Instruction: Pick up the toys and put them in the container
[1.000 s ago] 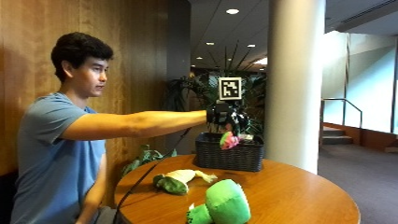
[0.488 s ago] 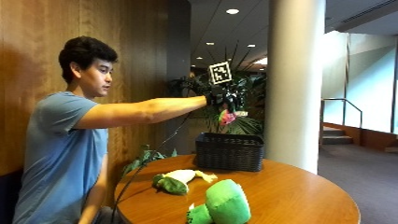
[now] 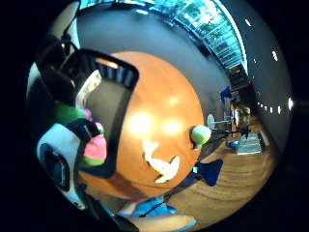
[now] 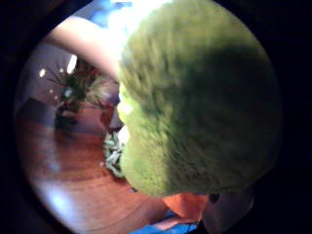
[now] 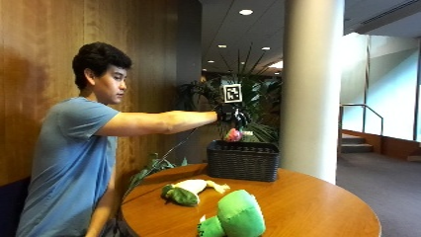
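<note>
My gloved right hand is stretched out over the black wicker basket at the table's far side. It grips a small pink and green plush toy, which hangs just above the basket's rim. In the little finger side palm view the toy sits against the glove over the basket's edge. Its green plush fills the thumb side palm view. A white and green plush toy lies on the table. A large green plush toy stands near the front edge.
The round wooden table bears everything. A pale object lies inside the basket. Potted plants and a white pillar stand behind the basket. A wood-panelled wall is on the person's far side.
The hand rose with the toy from the basket's rim, then came down a little; the toy now hangs slightly higher than a second ago. The table toys have not moved.
</note>
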Motion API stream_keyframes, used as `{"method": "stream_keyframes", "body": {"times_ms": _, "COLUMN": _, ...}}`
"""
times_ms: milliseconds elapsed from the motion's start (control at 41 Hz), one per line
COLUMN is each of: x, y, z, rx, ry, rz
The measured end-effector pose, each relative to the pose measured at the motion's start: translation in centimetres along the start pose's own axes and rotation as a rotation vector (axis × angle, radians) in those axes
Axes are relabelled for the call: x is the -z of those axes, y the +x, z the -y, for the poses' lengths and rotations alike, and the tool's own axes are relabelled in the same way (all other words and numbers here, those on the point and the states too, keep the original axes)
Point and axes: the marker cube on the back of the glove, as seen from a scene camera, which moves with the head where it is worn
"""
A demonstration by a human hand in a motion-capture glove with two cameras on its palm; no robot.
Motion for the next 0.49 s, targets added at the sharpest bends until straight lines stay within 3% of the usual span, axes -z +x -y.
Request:
{"method": "stream_keyframes", "body": {"times_ms": 171, "x": -2.6, "y": 1.4, "z": -0.8, "rx": -0.020, "ry": -0.159, "rz": -0.085}}
{"method": "stream_keyframes", "body": {"times_ms": 488, "x": -0.4, "y": 4.2, "z": -1.6, "rx": -0.084, "ry": -0.103, "rz": -0.153}}
